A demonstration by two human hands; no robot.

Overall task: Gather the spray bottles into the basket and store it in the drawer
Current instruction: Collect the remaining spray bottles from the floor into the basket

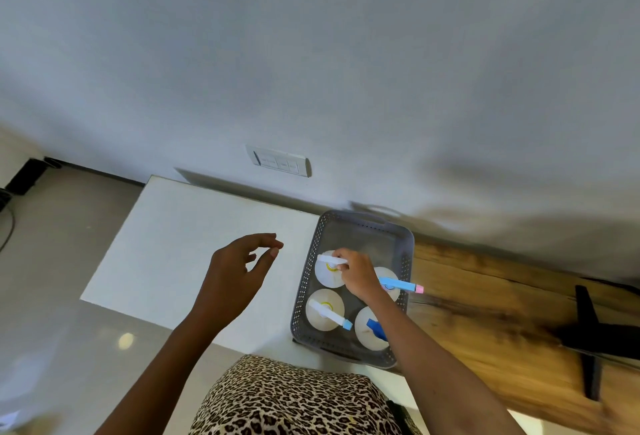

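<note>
A grey perforated basket (367, 221) stands on the white cabinet top (194, 237), against its right edge. Several white spray bottles stand upright inside it. My right hand (358, 275) grips the white trigger head of the far-left bottle (327, 273) in the basket. Behind that hand stands a bottle with a light-blue, pink-tipped nozzle (400, 285). The near-left bottle (325, 310) has a white head with a blue tip; the near-right bottle (372, 329) has a dark blue head. My left hand (239, 272) hovers over the white top, left of the basket, fingers loosely curled and holding nothing.
A wooden tabletop (485, 313) adjoins the cabinet on the right, with a black stand (588, 334) on it. The wall behind carries a white switch plate (280, 161). Tiled floor (52, 261) lies to the left. No drawer is visible.
</note>
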